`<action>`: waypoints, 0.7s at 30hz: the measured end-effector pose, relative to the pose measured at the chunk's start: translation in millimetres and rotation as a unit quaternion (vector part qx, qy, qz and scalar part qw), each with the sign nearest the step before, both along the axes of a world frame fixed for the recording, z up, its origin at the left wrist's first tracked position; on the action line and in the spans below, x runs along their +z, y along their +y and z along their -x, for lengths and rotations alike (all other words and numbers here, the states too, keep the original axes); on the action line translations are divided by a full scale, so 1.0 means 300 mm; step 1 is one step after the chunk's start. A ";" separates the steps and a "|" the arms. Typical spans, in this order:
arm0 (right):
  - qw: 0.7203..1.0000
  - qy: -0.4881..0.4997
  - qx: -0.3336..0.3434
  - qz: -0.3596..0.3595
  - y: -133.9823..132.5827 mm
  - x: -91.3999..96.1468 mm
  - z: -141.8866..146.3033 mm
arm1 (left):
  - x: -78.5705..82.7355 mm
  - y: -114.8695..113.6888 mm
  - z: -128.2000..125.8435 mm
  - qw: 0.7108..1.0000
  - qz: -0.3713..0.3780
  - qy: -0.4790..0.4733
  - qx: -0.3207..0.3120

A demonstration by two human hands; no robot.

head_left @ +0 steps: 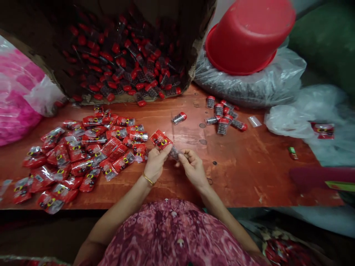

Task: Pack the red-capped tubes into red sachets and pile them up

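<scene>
A red printed plastic packet [161, 139] with a clear end is pinched between my two hands over the table's middle. My left hand [155, 162], with a gold bangle at the wrist, grips its near side. My right hand [192, 166] closes on the clear end, where something dark shows through. Just beyond lies a single small clear tube with a red cap [179, 118], dark inside. Several more such tubes [222, 125] are heaped to the right. A large pile of filled red packets [83, 147] spreads to the left of my left hand.
At the back, a cardboard box [195, 48] lies open towards me, full of red-capped tubes. An upturned red bucket [246, 37] rests on a stuffed clear plastic bag [238, 87]. Pink bagged goods [19, 99] stand at the left. A small green-topped item [292, 152] lies right.
</scene>
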State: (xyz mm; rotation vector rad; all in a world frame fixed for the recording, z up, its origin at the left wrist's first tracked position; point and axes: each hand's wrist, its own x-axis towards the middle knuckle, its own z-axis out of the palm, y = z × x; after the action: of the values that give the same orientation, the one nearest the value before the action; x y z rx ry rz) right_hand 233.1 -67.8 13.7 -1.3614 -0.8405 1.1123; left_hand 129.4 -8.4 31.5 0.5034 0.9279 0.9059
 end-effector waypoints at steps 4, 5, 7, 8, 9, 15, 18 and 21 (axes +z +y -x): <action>0.998 -0.018 -0.048 -0.025 0.036 0.018 0.005 | -0.002 0.007 0.009 0.999 0.013 -0.024 -0.029; 0.998 -0.015 -0.046 -0.030 0.045 0.022 0.011 | 0.001 0.011 0.014 0.999 0.015 -0.030 -0.031; 0.999 -0.009 -0.037 -0.032 0.058 0.025 0.024 | 0.006 0.023 0.025 0.999 0.005 -0.035 -0.028; 0.999 -0.004 -0.032 -0.031 0.062 0.025 0.032 | 0.009 0.028 0.028 0.999 -0.006 -0.033 -0.022; 0.999 0.002 -0.030 -0.029 0.065 0.022 0.040 | 0.010 0.031 0.031 0.999 -0.019 -0.029 -0.015; 0.994 0.084 -0.062 -0.020 0.070 -0.002 0.080 | -0.004 -0.003 0.014 0.997 -0.063 0.036 -0.012; 0.994 0.043 -0.097 -0.033 0.063 -0.004 0.088 | -0.004 -0.019 0.012 0.995 -0.090 0.042 0.002; 0.991 -0.029 -0.112 -0.070 0.053 -0.004 0.089 | 0.009 -0.004 0.013 0.996 -0.077 0.000 0.046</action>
State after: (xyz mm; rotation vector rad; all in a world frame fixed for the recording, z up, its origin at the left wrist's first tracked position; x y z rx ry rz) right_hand 206.2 -51.8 12.6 -1.3385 -0.7718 0.8286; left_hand 125.3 -9.5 34.2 0.5954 0.8916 1.0661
